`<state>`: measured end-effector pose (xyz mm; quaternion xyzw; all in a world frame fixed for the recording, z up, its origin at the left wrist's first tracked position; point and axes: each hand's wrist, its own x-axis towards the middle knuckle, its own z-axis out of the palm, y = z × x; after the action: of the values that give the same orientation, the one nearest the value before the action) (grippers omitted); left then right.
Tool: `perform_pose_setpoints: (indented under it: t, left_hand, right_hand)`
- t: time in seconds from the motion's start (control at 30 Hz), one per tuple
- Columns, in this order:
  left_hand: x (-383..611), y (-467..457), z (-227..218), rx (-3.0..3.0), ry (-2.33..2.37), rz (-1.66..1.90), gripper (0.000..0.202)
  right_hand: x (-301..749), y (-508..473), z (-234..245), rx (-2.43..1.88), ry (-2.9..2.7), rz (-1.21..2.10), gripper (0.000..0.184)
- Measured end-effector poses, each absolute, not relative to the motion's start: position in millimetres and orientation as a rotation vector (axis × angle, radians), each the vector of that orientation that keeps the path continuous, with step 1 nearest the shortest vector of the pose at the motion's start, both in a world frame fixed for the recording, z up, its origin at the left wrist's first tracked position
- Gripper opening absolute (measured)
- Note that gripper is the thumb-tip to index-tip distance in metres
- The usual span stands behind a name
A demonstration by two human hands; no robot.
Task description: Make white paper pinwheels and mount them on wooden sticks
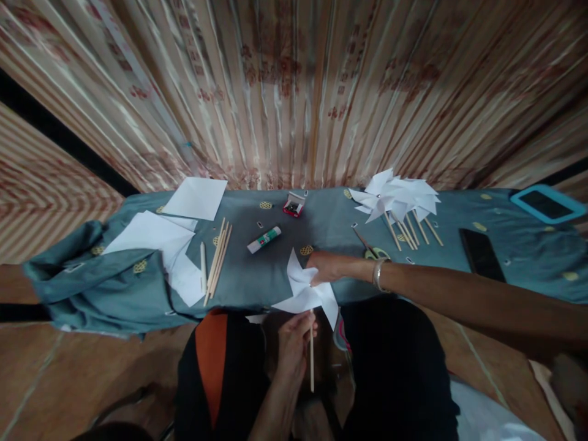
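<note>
A white paper pinwheel (pixel 307 293) sits at the near edge of the table over my lap. My right hand (pixel 327 267), with a bangle at the wrist, pinches the pinwheel near its centre. Below it, my left hand (pixel 294 340) is closed around the upper part of a thin wooden stick (pixel 312 361) that runs up to the pinwheel's back. The stick hangs down between my knees.
On the blue cloth-covered table (pixel 257 275) lie white paper sheets (pixel 158 242), loose wooden sticks (pixel 217 260), a glue stick (pixel 263 239), a small red box (pixel 293 205), scissors (pixel 373 250), several finished pinwheels (pixel 397 202), a black phone (pixel 481 253) and a blue-cased tablet (pixel 547 204).
</note>
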<state>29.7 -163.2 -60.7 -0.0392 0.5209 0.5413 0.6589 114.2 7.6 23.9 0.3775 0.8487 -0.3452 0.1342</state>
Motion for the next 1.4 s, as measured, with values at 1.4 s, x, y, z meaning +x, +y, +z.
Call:
perform_pose_setpoints:
  t: [1.4]
  left_hand:
    - [30, -163, -61, -0.03, 1.135, 1.313, 0.038]
  right_hand:
    - [103, 27, 30, 0.802, 2.352, -0.617, 0.04]
